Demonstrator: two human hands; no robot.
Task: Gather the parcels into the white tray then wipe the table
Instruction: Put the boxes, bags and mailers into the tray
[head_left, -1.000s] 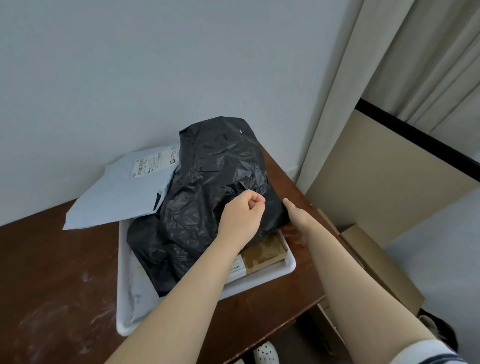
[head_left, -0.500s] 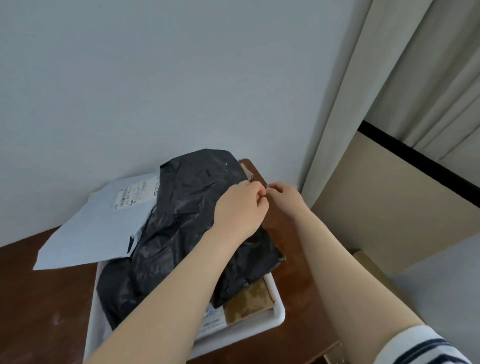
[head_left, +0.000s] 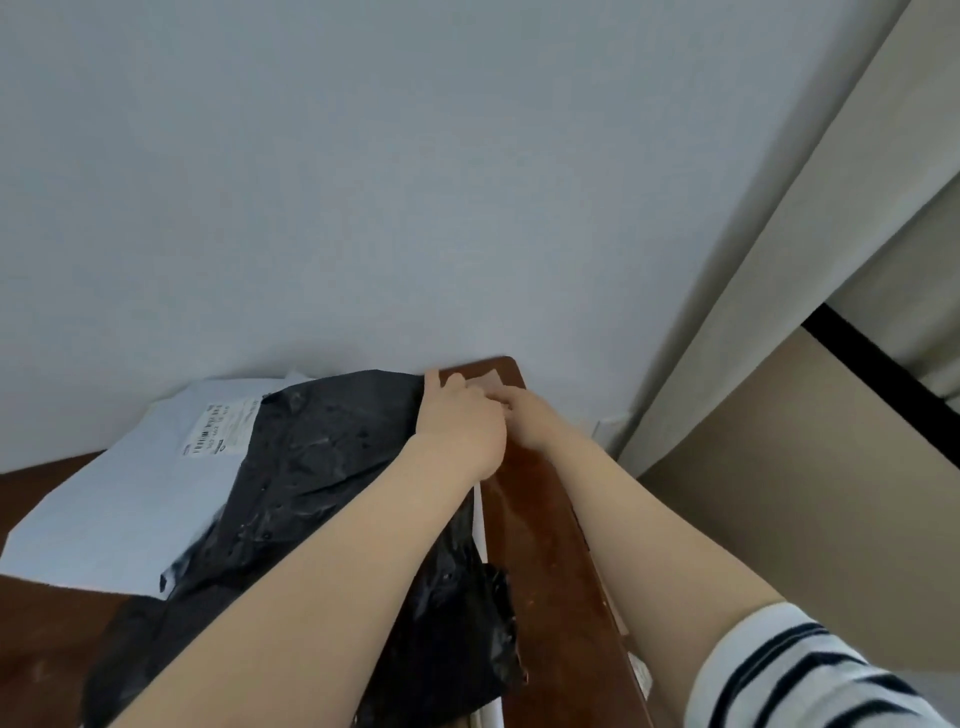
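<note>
A big crumpled black plastic parcel (head_left: 322, 493) lies across the white tray (head_left: 480, 525), of which only a thin strip of rim shows. A pale grey mailer (head_left: 130, 493) with a printed label sticks out from under it on the left. Both my hands meet at the table's far right corner. My left hand (head_left: 460, 423) is curled, thumb at the black parcel's far corner, fingers on a small pale sheet (head_left: 491, 382) lying on the wood. My right hand (head_left: 535, 423) reaches to the same sheet, its fingertips hidden behind the left hand.
The dark brown table (head_left: 540, 561) butts against a plain wall, and its right edge runs close beside my right forearm. A cream curtain (head_left: 737, 291) hangs to the right, with a beige panel (head_left: 779, 493) below it.
Both hands have moved off the black parcel's near side to the far right corner of the table and come together. The view has tilted up toward the wall.
</note>
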